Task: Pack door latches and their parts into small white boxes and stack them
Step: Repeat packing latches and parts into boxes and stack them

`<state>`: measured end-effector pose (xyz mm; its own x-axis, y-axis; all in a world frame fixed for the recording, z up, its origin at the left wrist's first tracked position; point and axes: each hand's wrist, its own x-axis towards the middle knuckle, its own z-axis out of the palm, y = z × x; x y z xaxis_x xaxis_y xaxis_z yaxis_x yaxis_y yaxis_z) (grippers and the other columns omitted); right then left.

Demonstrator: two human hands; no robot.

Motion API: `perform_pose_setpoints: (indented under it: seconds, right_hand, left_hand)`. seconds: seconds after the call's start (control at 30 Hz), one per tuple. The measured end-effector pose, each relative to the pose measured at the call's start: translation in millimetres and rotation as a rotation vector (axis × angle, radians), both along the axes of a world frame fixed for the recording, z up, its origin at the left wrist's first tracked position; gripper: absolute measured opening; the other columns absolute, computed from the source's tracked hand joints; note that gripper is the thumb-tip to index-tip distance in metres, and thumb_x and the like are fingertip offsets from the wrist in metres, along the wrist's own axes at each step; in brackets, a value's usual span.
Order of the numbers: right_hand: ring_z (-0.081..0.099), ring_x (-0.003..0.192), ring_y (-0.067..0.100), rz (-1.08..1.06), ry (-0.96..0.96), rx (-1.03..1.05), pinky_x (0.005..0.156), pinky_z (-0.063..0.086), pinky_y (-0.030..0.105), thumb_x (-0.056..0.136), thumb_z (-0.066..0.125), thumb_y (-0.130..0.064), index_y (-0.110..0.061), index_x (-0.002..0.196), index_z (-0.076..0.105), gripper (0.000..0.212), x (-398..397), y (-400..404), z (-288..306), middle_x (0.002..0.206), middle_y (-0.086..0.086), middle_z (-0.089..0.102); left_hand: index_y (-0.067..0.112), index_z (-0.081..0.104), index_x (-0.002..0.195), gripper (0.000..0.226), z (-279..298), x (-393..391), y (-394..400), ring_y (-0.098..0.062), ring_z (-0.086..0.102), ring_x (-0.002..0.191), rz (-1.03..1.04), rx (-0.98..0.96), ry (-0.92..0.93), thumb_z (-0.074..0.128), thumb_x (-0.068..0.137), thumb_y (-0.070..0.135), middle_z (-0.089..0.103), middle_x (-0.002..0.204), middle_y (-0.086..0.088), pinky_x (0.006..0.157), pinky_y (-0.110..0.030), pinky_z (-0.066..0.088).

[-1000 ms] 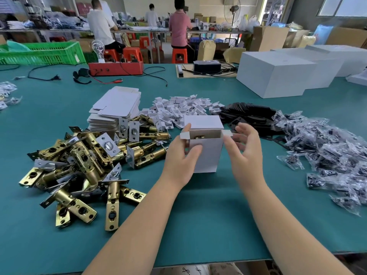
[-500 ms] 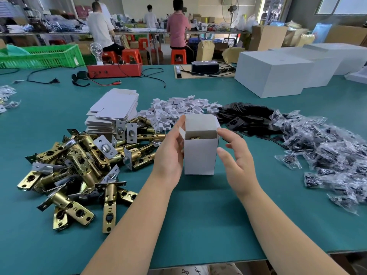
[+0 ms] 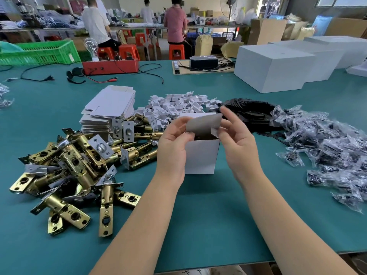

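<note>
A small white box point(image 3: 201, 156) stands upright on the green table in front of me, its top lid flap folded over toward me. My left hand point(image 3: 173, 143) grips the box's left side, fingers pinching the flap's left edge. My right hand point(image 3: 236, 139) holds the right side, thumb and fingers at the flap's right edge and side tab. A dark part shows inside the opening. A pile of brass door latches point(image 3: 79, 161) lies to the left. Flat white box blanks point(image 3: 111, 108) are stacked behind the latches.
Small white folded inserts point(image 3: 178, 105) heap behind the box, black plates point(image 3: 250, 110) beside them, and bagged parts point(image 3: 327, 147) spread right. Large white cartons point(image 3: 272, 68) stand at the back right. A red device point(image 3: 110, 66) with cables and a green crate point(image 3: 39, 52) sit far left.
The lid flap, upright before, has been bent down over the opening toward me. My right hand moved in from beside the box and took hold of the flap's right edge.
</note>
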<state>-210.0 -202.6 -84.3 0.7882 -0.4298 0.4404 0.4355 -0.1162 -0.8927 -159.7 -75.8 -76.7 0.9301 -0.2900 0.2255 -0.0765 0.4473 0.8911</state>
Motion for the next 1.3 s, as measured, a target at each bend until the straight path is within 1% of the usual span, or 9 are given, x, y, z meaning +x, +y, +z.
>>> perform_pose_setpoints:
  seconds: [0.13, 0.27, 0.4, 0.5, 0.6, 0.8, 0.9, 1.03, 1.3]
  right_hand:
    - [0.062, 0.096, 0.002, -0.098, -0.023, -0.126, 0.086, 0.045, 0.014, 0.081, 0.041, 0.017, -0.026, 0.083, 0.065, 0.049, -0.4, 6.5, 0.3, 0.097, -0.01, 0.069]
    - [0.06, 0.099, -0.001, -0.097, -0.008, -0.114, 0.084, 0.04, 0.008, 0.076, 0.04, 0.001, -0.021, 0.07, 0.064, 0.034, -5.5, 7.8, -5.6, 0.1, -0.007, 0.068]
    - [0.056, 0.112, 0.003, 0.031, -0.002, -0.095, 0.088, 0.041, 0.014, 0.078, 0.043, -0.007, -0.018, 0.081, 0.065, 0.025, -10.7, 7.2, -10.5, 0.114, -0.005, 0.065]
    - [0.057, 0.111, 0.006, 0.034, 0.019, -0.116, 0.09, 0.042, 0.022, 0.084, 0.052, -0.016, -0.027, 0.085, 0.063, 0.015, -13.8, 8.9, -12.6, 0.115, -0.017, 0.063]
    - [0.057, 0.107, 0.003, 0.006, 0.036, -0.175, 0.09, 0.042, 0.02, 0.087, 0.054, -0.02, -0.032, 0.092, 0.061, 0.015, -14.3, 10.8, -13.9, 0.118, -0.02, 0.06]
    - [0.047, 0.117, -0.006, -0.087, 0.014, -0.356, 0.096, 0.039, 0.014, 0.094, 0.055, -0.011, -0.023, 0.107, 0.061, 0.02, -13.1, 11.0, -12.8, 0.118, -0.019, 0.054]
    - [0.052, 0.105, -0.005, -0.114, 0.017, -0.312, 0.087, 0.038, 0.009, 0.095, 0.054, -0.007, -0.028, 0.102, 0.06, 0.023, -10.9, 14.0, -8.0, 0.111, -0.013, 0.058]
    - [0.05, 0.088, -0.012, -0.16, 0.015, -0.3, 0.078, 0.036, 0.005, 0.095, 0.052, -0.017, -0.042, 0.096, 0.056, 0.025, -5.8, 20.0, -1.2, 0.097, -0.019, 0.058]
    - [0.054, 0.098, -0.003, -0.133, -0.011, -0.317, 0.083, 0.04, 0.011, 0.094, 0.051, -0.02, -0.043, 0.096, 0.059, 0.024, -2.2, 13.0, -2.0, 0.099, -0.019, 0.06]
  left_hand:
    - [0.031, 0.065, 0.058, 0.046, -2.5, 0.1, -0.5, -0.008, 0.061, 0.088, 0.022, 0.05, -0.031, 0.051, 0.086, -0.003, 0.071, 0.083, 0.012, 0.09, -0.034, 0.041]
    - [0.027, 0.061, 0.057, 0.023, -8.3, -0.1, 4.5, -0.012, 0.058, 0.09, -0.079, 0.042, -0.013, 0.046, 0.065, 0.012, 0.069, 0.088, 0.009, 0.078, -0.032, 0.039]
    - [0.029, 0.067, 0.067, 0.011, -8.9, -0.5, 7.2, -0.01, 0.058, 0.088, -0.113, 0.018, -0.043, 0.058, 0.065, 0.023, 0.067, 0.091, 0.01, 0.073, -0.026, 0.044]
    - [0.033, 0.071, 0.088, 0.023, -13.4, -3.0, 5.5, -0.015, 0.057, 0.089, -0.035, 0.123, -0.024, 0.069, 0.069, 0.021, 0.066, 0.092, 0.008, 0.079, -0.032, 0.048]
    - [0.03, 0.069, 0.101, 0.029, -14.1, 3.4, 16.3, -0.003, 0.061, 0.086, -0.088, 0.161, -0.097, 0.072, 0.074, 0.018, 0.069, 0.092, 0.016, 0.076, -0.02, 0.051]
    - [0.043, 0.065, 0.098, 0.028, -15.8, 7.5, 26.0, 0.005, 0.058, 0.079, 0.134, 0.457, -0.44, 0.074, 0.084, 0.02, 0.066, 0.091, 0.016, 0.072, -0.011, 0.045]
    - [0.041, 0.066, 0.095, 0.023, -13.5, 5.9, 19.4, 0.007, 0.056, 0.071, 0.166, 0.429, -0.43, 0.071, 0.087, 0.02, 0.064, 0.082, 0.02, 0.066, -0.007, 0.041]
    - [0.035, 0.066, 0.09, 0.011, -7.8, 6.9, 16.0, 0.005, 0.053, 0.067, 0.158, 0.386, -0.406, 0.066, 0.09, 0.024, 0.063, 0.073, 0.024, 0.062, -0.007, 0.039]
    - [0.034, 0.064, 0.103, 0.02, -0.8, 7.7, 19.5, 0.008, 0.055, 0.078, 0.099, 0.438, -0.49, 0.052, 0.1, 0.018, 0.065, 0.085, 0.029, 0.069, -0.006, 0.039]
